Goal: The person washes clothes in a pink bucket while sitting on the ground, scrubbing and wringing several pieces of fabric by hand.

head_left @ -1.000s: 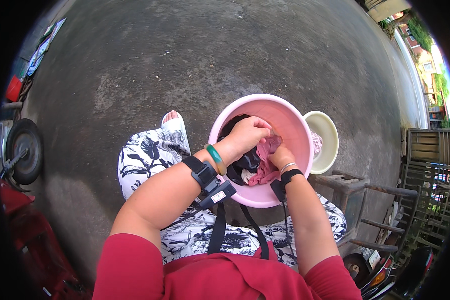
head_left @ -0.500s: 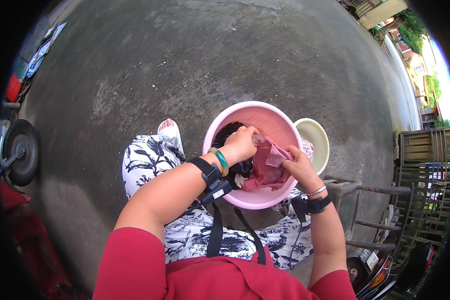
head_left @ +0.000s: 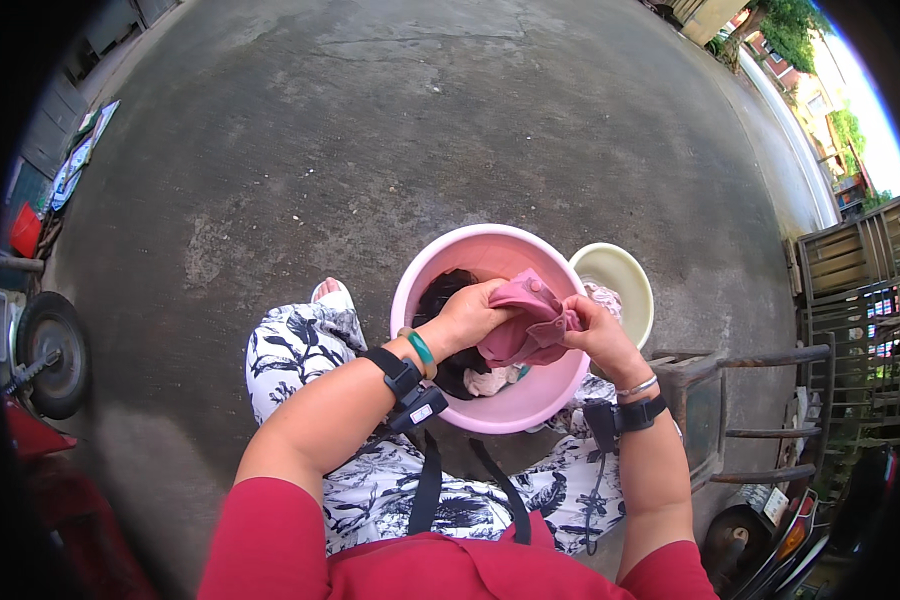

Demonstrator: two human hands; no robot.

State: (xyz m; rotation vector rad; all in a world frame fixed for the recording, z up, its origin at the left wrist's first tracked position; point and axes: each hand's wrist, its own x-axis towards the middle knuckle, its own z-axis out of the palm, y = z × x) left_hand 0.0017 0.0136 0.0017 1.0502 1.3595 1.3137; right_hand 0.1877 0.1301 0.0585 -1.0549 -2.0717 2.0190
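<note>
A pink buttoned garment (head_left: 526, 322), bunched and wet-looking, is held up over the pink basin (head_left: 417, 262) between my two hands. My left hand (head_left: 468, 318) pinches its left side, thumb and fingers closed on the cloth. On the other side, my right hand (head_left: 602, 335) grips a gathered edge near the basin's right rim. Inside the basin lie dark clothes (head_left: 448, 290), partly under my left hand, and a pale cloth (head_left: 492, 382) near the front wall. Beside it on the right stands a cream bucket (head_left: 642, 290) with a light patterned cloth (head_left: 604, 297) in it.
To my right is a chair-like frame (head_left: 760, 375) with bars, with part of a motorbike (head_left: 785, 530) below it and a slatted fence (head_left: 860, 310) beyond. A wheel (head_left: 54, 356) and a red object (head_left: 26, 231) line the left. Concrete ground (head_left: 370, 130) stretches ahead.
The pink garment has been lifted and bunched higher between my hands. More of the pale cloth beneath now shows. The whole view has shifted slightly.
</note>
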